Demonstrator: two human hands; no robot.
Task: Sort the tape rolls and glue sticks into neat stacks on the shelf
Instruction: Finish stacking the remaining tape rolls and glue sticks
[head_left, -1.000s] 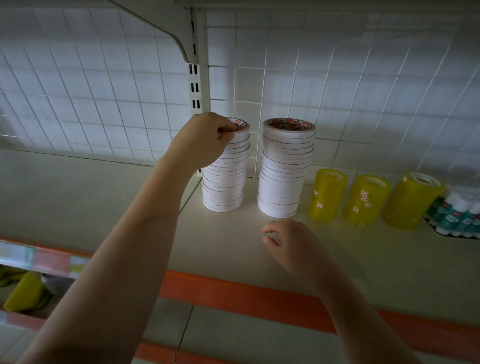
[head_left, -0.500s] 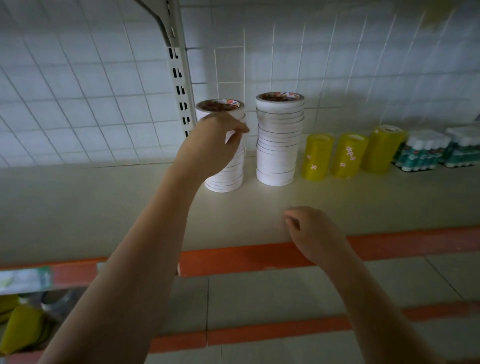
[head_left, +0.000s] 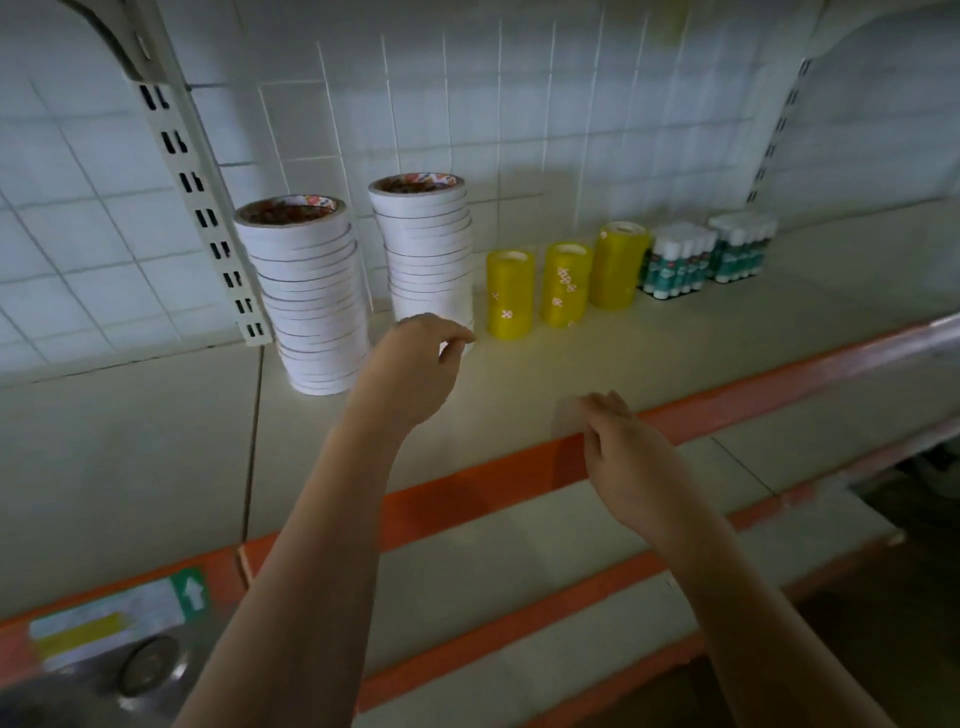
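Two tall stacks of white tape rolls stand at the back of the shelf (head_left: 675, 358), the left stack (head_left: 311, 296) and the right stack (head_left: 428, 244). To their right stand three upright yellow tape stacks (head_left: 510, 294), then two packs of glue sticks (head_left: 675, 262) against the wall. My left hand (head_left: 415, 364) hovers in front of the right white stack, fingers loosely curled, holding nothing. My right hand (head_left: 618, 441) hangs over the shelf's orange front edge, blurred, fingers curled downward and empty.
A white slotted upright (head_left: 202, 208) runs down the wire-grid back wall beside the left stack. Lower shelves with orange edges (head_left: 519, 618) lie below. A price label strip (head_left: 109, 618) and a round metal object (head_left: 148, 665) sit at the lower left.
My left hand has let go of the top of the left white stack and dropped down and right, in front of the right stack. The view has shifted rightward.
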